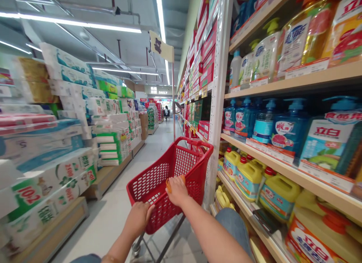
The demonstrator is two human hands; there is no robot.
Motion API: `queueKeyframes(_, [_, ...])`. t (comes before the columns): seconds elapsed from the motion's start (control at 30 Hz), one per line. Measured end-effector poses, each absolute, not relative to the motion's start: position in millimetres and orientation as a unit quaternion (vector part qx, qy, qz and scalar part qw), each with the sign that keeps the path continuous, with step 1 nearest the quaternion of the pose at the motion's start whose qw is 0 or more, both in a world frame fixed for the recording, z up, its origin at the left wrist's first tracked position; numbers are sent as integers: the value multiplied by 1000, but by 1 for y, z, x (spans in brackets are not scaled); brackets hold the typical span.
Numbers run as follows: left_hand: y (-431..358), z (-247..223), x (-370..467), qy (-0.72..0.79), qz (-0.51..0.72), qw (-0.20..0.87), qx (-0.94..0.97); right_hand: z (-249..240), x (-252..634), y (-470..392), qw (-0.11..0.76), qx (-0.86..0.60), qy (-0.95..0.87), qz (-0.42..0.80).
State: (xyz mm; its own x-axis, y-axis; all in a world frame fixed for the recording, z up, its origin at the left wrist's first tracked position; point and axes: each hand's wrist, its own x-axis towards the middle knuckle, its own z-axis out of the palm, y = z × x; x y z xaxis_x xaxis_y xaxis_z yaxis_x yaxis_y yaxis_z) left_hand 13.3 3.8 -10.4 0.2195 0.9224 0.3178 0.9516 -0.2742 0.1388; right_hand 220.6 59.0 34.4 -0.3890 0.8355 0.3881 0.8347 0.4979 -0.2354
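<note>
A red plastic shopping cart point(164, 168) with perforated walls stands in the aisle in front of me, its basket showing nothing inside. My left hand point(139, 217) is closed on the cart's near left edge, thumb toward me. On the near rim, my right hand point(177, 192) is closed round a soft orange piece that looks like a cloth point(169, 185), pressed against the cart. Most of that piece is hidden under my fingers. From the cart's far side rises a thin pole carrying a cream flag point(161, 46) with a dark bear.
Close on the right, shelves point(283, 82) hold pump bottles and yellow jugs point(278, 197) of detergent. Stacked tissue packs point(56, 187) line the left side on low wooden platforms. The tiled aisle floor point(162, 136) runs ahead, with a person point(166, 111) far off.
</note>
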Motion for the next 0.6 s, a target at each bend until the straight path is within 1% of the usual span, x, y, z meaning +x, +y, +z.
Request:
queueKeyframes(0.07, [0, -13, 24, -588, -174, 41, -789, 28, 214, 48, 228, -431, -873, 12])
queueKeyframes(0.13, [-5, -15, 27, -540, -182, 27, -821, 25, 215, 42, 219, -368, -903, 28])
queueKeyframes(0.17, [-8, -15, 26, -513, -188, 26, -837, 24, 219, 42, 219, -361, -906, 36])
queueKeyframes(0.23, [-10, -16, 22, -483, -205, 40, -850, 23, 231, 47, 236, -397, -886, 46])
queueKeyframes(0.3, [-11, -19, 20, -488, -221, 67, -842, 20, 243, 52, 259, -452, -852, 51])
queueKeyframes(0.37, [-10, -22, 22, -501, -227, 89, -830, 15, 247, 52, 274, -474, -835, 55])
queueKeyframes(0.53, [-15, -26, 35, -498, -226, 119, -829, 5, 236, 30, 278, -377, -882, 52])
queueKeyframes(0.6, [-21, -24, 36, -475, -227, 114, -842, 10, 238, 28, 284, -374, -881, 50])
